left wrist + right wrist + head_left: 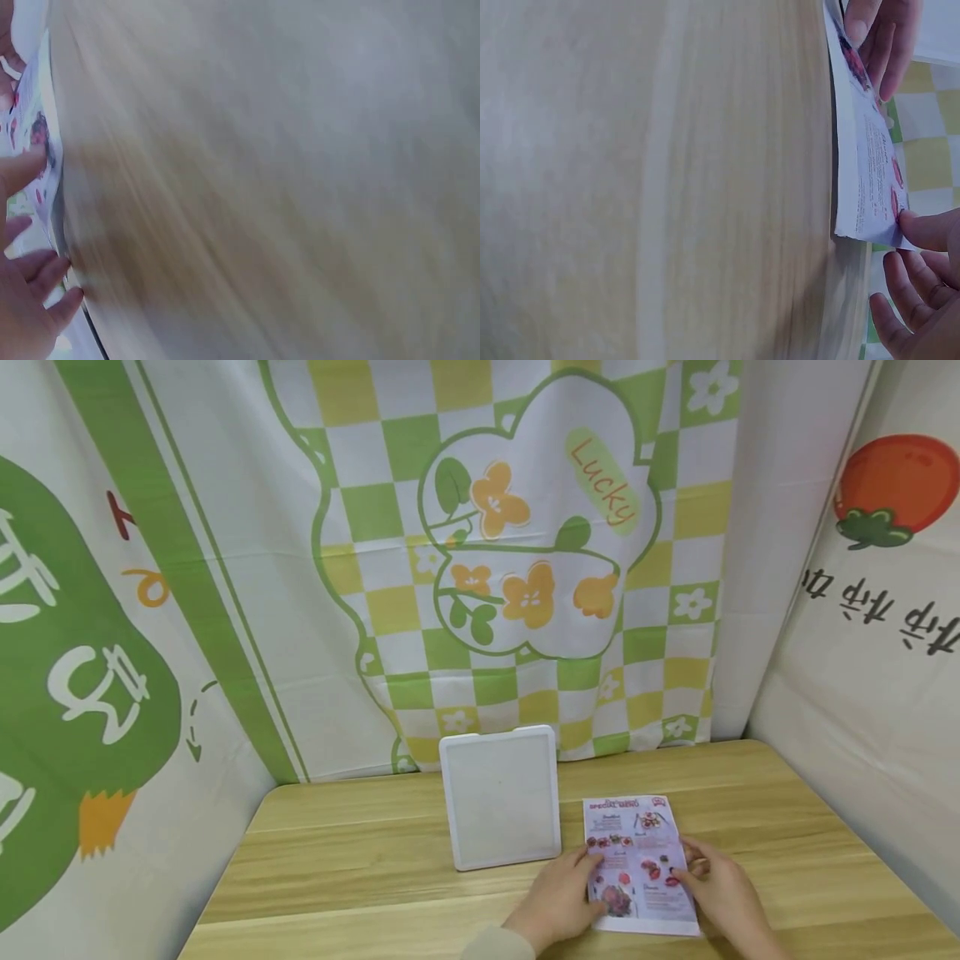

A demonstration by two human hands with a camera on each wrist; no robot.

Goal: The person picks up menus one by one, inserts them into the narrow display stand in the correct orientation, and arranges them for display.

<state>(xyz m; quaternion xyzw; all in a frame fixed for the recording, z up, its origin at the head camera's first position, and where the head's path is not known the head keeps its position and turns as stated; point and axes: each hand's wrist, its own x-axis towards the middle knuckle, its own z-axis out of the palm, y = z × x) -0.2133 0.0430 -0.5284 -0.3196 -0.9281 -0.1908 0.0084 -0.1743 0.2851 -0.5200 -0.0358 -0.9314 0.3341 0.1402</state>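
White printed "Special Menu" sheet (637, 864) sits between both hands at the near side of the bench (360, 860). Long axis runs away from the person, leaning slightly left at the far end. Right hand (723, 885) pinches the right edge, thumb on the printed face, fingertips tucked behind. Left hand (558, 893) has thumb and forefinger at the left edge (can't tell whether it's truly clamped or just touching). Right wrist view shows the sheet's near right corner lifted off the wood. Key relation: white-rimmed panel (502, 806) stands on the bench to the sheet's left and a bit farther back; left hand is nearer to it.
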